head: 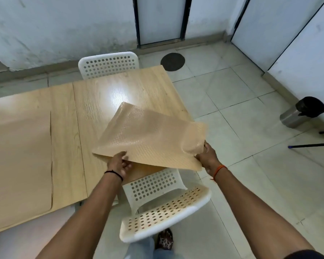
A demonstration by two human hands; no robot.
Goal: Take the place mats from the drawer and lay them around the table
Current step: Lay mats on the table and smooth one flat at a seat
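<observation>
- Both hands grip one tan place mat (150, 139): left hand (120, 164) pinches near edge, right hand (207, 158) curls round right corner.
- Mat held w/ far end tilted up over table (64, 128) corner; thin, flexible, rectangular, dotted embossed texture.
- Table: pale wood-grain laminate.
- White perforated plastic chair (163, 208) below.

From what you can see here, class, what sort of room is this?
Probably a plain dining or canteen room: a long wooden table, white perforated chairs at its sides, tiled floor and a steel bin.
</observation>
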